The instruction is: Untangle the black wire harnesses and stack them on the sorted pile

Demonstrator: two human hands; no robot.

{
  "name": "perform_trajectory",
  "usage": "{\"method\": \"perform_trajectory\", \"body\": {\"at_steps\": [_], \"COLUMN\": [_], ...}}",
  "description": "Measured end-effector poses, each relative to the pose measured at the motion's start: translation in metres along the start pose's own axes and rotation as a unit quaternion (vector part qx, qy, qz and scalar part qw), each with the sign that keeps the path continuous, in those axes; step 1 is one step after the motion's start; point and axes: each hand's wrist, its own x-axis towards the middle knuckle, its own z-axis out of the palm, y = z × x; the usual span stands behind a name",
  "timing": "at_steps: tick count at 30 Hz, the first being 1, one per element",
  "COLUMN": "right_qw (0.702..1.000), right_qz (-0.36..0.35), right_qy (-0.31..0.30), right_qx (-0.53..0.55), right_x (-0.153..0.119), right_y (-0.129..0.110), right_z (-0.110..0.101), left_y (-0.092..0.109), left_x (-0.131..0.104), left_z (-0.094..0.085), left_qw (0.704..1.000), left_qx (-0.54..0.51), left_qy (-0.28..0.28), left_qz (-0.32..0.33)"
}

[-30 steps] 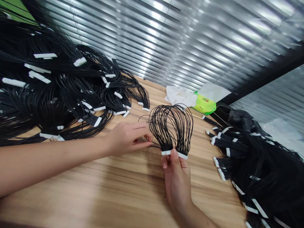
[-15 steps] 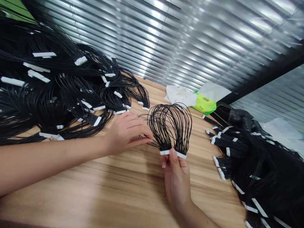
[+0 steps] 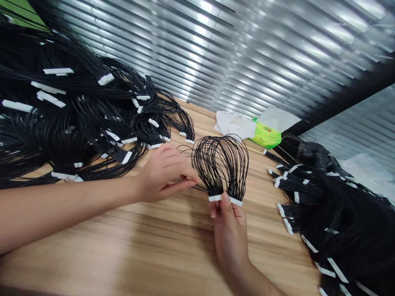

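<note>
My right hand (image 3: 230, 230) pinches a wire harness (image 3: 236, 201) between thumb and fingers by its two white connectors, placed side by side. The harness's thin black wires loop upward above them in a rounded fan. My left hand (image 3: 171, 170) is at the left of the loop, thumb and fingertips drawn together around a few black wires (image 3: 202, 188) that run out from the left connector. Their ends are hidden by the fingers. A few stray wires stick out above this hand.
A big heap of black wire harnesses (image 3: 77, 119) with white connectors covers the left of the wooden table (image 3: 160, 250). Another pile of harnesses (image 3: 348, 213) lies at the right. A green tissue pack (image 3: 268, 133) and white tissue (image 3: 234, 123) sit at the back, before metallic blinds (image 3: 216, 53).
My left fingers have shifted slightly at the loose wires, and a stray wire now sticks out further left above them. My right hand stays nearly still with the harness.
</note>
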Motion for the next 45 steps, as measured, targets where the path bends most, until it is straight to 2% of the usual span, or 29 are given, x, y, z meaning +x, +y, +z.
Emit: {"method": "perform_trajectory", "body": {"at_steps": [2, 5, 8, 11, 22, 30, 35, 39, 42, 45], "right_qw": [1.000, 1.000, 1.000, 1.000, 1.000, 1.000, 1.000, 1.000, 1.000, 1.000], "right_qz": [-0.002, -0.018, -0.019, -0.006, -0.017, -0.004, -0.003, -0.003, -0.006, -0.006], "right_qy": [-0.005, -0.001, 0.008, 0.008, -0.002, -0.002, -0.005, 0.001, -0.002, -0.009], "right_qx": [-0.014, -0.018, -0.004, 0.009, -0.025, -0.022, -0.022, -0.011, -0.009, -0.020], "right_x": [-0.001, -0.002, -0.002, -0.002, -0.002, -0.003, -0.003, -0.002, -0.002, -0.001], "right_y": [0.001, 0.002, 0.002, 0.002, 0.002, 0.004, 0.004, 0.002, 0.001, 0.002], "right_z": [0.000, -0.001, -0.001, -0.002, -0.002, -0.004, -0.003, -0.002, -0.002, -0.003], "left_y": [-0.002, -0.008, -0.015, -0.018, -0.019, -0.017, -0.012, -0.012, -0.013, -0.011], "left_x": [0.000, 0.000, 0.000, 0.000, 0.000, -0.003, -0.005, -0.004, -0.003, -0.001], "left_z": [-0.001, -0.001, 0.002, 0.005, 0.004, 0.004, 0.005, 0.006, 0.005, 0.004], "left_qw": [1.000, 0.995, 0.981, 0.970, 0.980, 0.989, 0.993, 0.992, 0.992, 0.995], "left_qx": [-0.013, 0.021, 0.064, 0.091, 0.107, 0.071, 0.056, 0.057, 0.036, 0.073], "left_qy": [0.006, 0.003, -0.041, -0.090, -0.095, -0.041, -0.040, -0.031, 0.002, 0.015], "left_qz": [-0.028, -0.096, -0.179, -0.207, -0.139, -0.126, -0.091, -0.108, -0.124, -0.060]}}
